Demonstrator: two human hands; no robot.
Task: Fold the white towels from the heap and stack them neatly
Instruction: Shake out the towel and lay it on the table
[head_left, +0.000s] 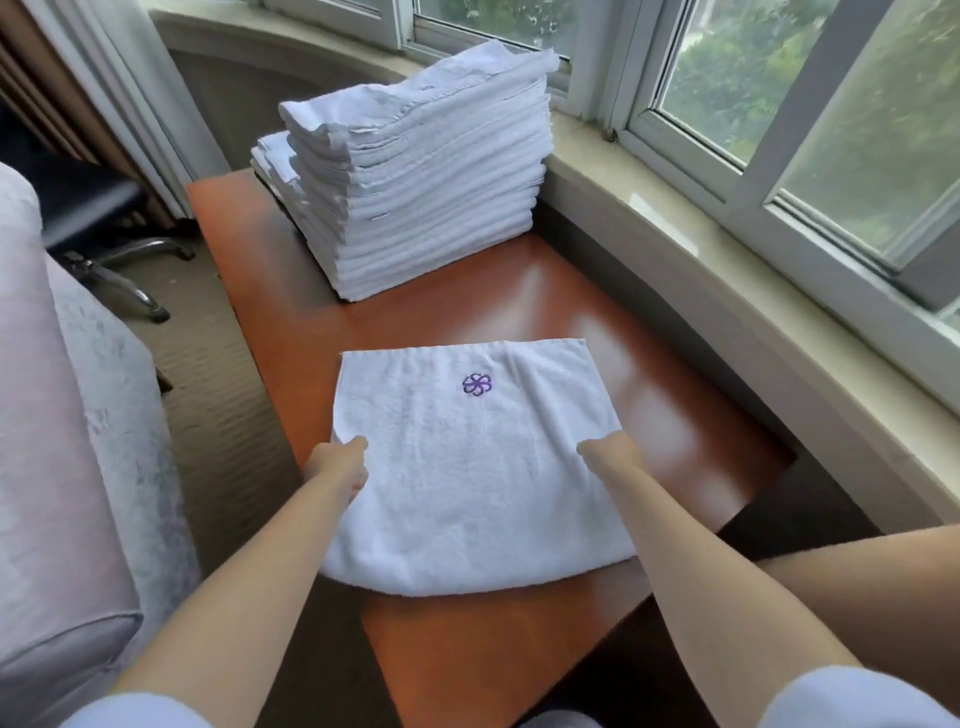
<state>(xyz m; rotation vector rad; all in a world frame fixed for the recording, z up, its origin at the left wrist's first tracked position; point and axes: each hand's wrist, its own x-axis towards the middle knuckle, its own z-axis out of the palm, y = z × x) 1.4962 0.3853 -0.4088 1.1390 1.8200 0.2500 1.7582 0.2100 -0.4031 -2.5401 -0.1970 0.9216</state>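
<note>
Folded towel (467, 467) flat on table (649, 374); left hand (340, 467) grips left edge, right hand (608, 452) right edge, fingers tucked underneath.

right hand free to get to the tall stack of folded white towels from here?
Probably yes, but not right away. The right hand is tucked under the flat white towel with the purple emblem. Only bare orange-brown wooden table lies between it and the tall stack of folded white towels.

White towel (467, 483) with a purple flower emblem (477, 384), white stack of folded towels (421, 187) far behind, glossy reddish-brown table (597, 322), pale lilac-grey armchair (57, 441) left, beige windowsill (727, 270) right
</note>
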